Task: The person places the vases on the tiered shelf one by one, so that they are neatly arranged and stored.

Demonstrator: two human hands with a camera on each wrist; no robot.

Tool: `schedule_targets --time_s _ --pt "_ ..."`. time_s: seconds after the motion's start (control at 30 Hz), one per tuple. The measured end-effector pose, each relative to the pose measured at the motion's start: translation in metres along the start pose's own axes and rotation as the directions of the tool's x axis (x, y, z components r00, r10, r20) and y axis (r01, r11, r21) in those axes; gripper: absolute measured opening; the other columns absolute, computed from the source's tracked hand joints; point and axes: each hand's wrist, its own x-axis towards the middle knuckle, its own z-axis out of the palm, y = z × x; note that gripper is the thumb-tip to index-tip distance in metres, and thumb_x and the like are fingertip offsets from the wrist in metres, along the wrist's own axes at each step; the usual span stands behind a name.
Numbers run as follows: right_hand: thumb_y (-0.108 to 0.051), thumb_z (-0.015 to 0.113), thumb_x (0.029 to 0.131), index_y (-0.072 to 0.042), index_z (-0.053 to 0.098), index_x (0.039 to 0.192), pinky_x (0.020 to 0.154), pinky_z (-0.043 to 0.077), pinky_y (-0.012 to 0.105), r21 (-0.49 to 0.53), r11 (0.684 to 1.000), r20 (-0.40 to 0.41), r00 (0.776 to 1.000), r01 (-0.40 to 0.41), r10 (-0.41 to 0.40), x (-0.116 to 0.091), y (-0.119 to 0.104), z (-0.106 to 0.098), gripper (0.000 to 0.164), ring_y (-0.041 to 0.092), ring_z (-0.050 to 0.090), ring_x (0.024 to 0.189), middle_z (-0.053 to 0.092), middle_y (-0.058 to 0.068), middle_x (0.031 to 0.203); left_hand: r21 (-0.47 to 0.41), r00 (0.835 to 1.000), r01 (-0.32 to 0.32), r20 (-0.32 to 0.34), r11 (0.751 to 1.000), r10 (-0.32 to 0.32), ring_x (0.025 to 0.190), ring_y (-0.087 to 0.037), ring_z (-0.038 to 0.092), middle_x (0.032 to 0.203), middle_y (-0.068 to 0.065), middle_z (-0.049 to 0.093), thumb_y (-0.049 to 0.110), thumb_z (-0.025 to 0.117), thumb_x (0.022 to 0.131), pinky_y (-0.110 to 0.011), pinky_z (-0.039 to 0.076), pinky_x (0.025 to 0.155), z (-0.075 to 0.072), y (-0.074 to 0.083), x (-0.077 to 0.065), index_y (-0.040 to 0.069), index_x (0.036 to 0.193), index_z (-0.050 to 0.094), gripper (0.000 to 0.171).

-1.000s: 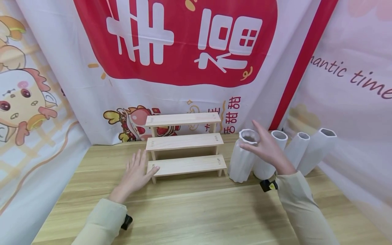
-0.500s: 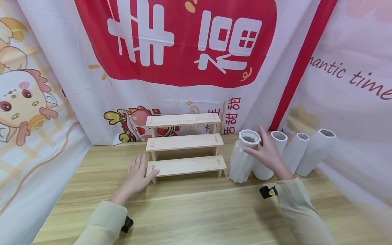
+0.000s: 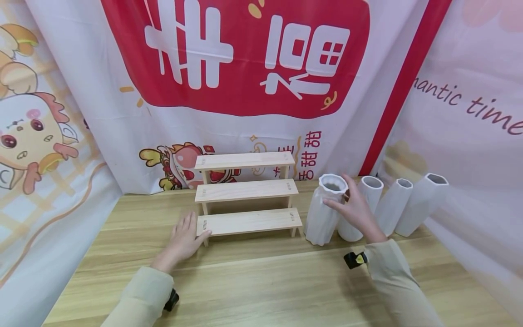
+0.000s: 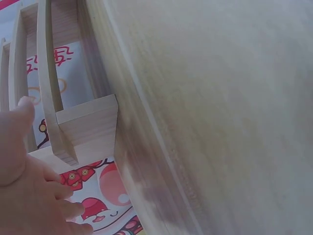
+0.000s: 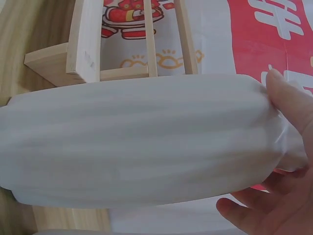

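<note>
A fluted white vase (image 3: 321, 218) with a scalloped rim stands upright to the right of a three-tiered wooden shelf (image 3: 249, 221). My right hand (image 3: 357, 211) grips the vase around its neck. In the right wrist view, the thumb (image 5: 286, 98) lies against the vase's shoulder while the other fingers curl around the far side. My left hand (image 3: 185, 238) is by the shelf's left end, its fingers fairly straight and its thumb near the lowest tier. From the left wrist view, I cannot tell whether the left hand (image 4: 36, 196) touches the shelf.
Several other white vases stand close together right of the gripped one: a round-mouthed vase (image 3: 372, 193), a slim faceted vase (image 3: 394, 204) and a larger angular vase (image 3: 422, 204). A printed cloth (image 3: 245, 129) hangs behind. The wooden tabletop (image 3: 261, 286) extends in front.
My right hand has come down onto the fluted vase's neck, and its thumb and fingers have closed around it. The left hand has shifted slightly downward beside the shelf.
</note>
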Motion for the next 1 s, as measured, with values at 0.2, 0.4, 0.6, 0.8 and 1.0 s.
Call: schedule_targets --time_s 0.2,0.4,0.6,0.8,1.0 --pt "-0.028 0.074 0.079 0.001 0.021 0.143 0.1 0.031 0.052 0.007 1.0 0.005 1.0 -0.017 0.017 0.0008 -0.0002 0.0009 0.088 0.042 0.033 0.126 0.036 0.024 0.137 0.04 1.0 -0.01 0.03 0.999 0.009 0.129 -0.051 0.008 0.144 -0.035 0.011 0.037 0.041 0.097 -0.064 0.001 0.101 0.0008 0.0018 -0.004 -0.015 0.14 0.01 0.074" --pt "-0.028 0.074 0.079 0.001 0.022 0.142 0.1 0.031 0.052 0.009 0.999 -0.003 0.999 -0.033 0.033 0.0008 -0.0013 0.0007 0.086 0.042 0.033 0.126 0.036 0.024 0.137 0.067 0.999 -0.024 0.041 0.997 0.021 0.13 -0.05 0.01 0.144 -0.033 0.011 0.035 0.04 0.098 -0.063 0.001 0.102 0.002 0.0021 -0.0042 -0.015 0.14 0.01 0.072" --pt "-0.027 0.073 0.08 0.001 0.024 0.142 0.099 0.032 0.052 0.012 0.999 -0.016 0.999 -0.041 0.042 0.0006 -0.003 0.0008 0.084 0.042 0.035 0.125 0.037 0.024 0.136 0.102 0.999 -0.037 0.044 0.994 0.032 0.131 -0.048 0.011 0.144 -0.033 0.012 0.035 0.04 0.098 -0.062 0.003 0.103 0.0037 0.0005 -0.0013 -0.015 0.14 0.011 0.072" --pt "-0.029 0.074 0.079 0.0 0.029 0.14 0.098 0.035 0.051 0.015 0.999 -0.039 0.998 -0.05 0.051 0.0005 -0.0041 0.0014 0.081 0.04 0.039 0.122 0.04 0.022 0.133 0.111 0.998 -0.039 0.048 0.993 0.034 0.131 -0.048 0.013 0.143 -0.034 0.013 0.035 0.04 0.098 -0.061 0.005 0.103 0.0042 0.0012 -0.0004 -0.017 0.139 0.012 0.071" --pt "-0.025 0.075 0.078 0.002 0.034 0.136 0.095 0.039 0.051 0.018 0.999 -0.069 0.997 -0.029 0.031 -0.0001 -0.0054 0.0019 0.076 0.039 0.044 0.117 0.044 0.022 0.128 0.115 0.998 -0.039 0.045 0.993 0.034 0.13 -0.048 0.014 0.143 -0.035 0.015 0.034 0.04 0.098 -0.061 0.006 0.103 0.0027 0.0027 -0.0021 -0.017 0.138 0.013 0.071"
